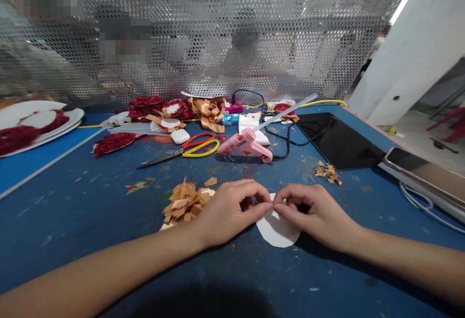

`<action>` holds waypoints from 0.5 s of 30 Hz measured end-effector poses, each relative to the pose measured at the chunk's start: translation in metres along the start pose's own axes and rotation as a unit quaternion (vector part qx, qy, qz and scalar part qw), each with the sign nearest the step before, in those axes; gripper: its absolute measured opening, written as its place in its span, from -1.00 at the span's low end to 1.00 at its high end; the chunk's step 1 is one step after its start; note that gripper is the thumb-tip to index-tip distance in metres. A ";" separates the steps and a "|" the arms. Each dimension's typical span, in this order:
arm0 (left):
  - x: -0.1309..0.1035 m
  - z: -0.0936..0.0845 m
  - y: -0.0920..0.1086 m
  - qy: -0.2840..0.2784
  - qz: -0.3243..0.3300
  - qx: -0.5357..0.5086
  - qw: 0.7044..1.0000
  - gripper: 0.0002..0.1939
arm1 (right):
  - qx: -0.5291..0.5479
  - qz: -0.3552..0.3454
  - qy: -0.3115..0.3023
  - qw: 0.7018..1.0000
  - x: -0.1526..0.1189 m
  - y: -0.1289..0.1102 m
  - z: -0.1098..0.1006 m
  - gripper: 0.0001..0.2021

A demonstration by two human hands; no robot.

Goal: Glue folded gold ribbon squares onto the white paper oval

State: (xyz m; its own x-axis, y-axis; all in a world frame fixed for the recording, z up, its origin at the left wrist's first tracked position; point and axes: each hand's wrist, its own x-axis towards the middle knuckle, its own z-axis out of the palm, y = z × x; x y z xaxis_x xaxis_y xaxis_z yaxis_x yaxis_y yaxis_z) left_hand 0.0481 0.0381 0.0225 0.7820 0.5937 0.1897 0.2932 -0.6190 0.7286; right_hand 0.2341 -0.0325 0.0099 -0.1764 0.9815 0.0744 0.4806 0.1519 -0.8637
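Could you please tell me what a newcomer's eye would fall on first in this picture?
Probably the left hand and right hand, close together over a white disc at front centre. Just beyond them, the pink glue gun stands out against the blue table, beside scissors with red and yellow handles. Tan pieces lie heaped left of the left hand.

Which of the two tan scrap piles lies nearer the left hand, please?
The larger pile, right beside the left hand; the smaller pile lies farther off, near the black panel.
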 end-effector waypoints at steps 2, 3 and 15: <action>0.000 0.000 0.000 -0.005 -0.006 0.000 1.000 -0.90 | 0.005 0.003 -0.003 1.000 0.001 0.000 0.000 -0.84; 0.000 0.000 -0.001 -0.008 -0.008 -0.001 1.000 -0.90 | 0.007 0.003 -0.004 1.000 0.001 0.001 0.000 -0.84; 0.002 0.001 0.001 -0.026 -0.036 -0.033 0.998 -0.91 | 0.006 -0.003 -0.013 1.000 0.002 0.001 0.001 -0.85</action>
State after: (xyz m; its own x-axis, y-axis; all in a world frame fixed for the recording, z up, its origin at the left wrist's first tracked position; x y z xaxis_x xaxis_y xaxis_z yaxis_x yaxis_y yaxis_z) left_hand 0.0503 0.0383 0.0227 0.7875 0.6078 0.1020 0.3151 -0.5393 0.7809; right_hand 0.2339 -0.0309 0.0086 -0.2020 0.9771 0.0671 0.4687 0.1565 -0.8694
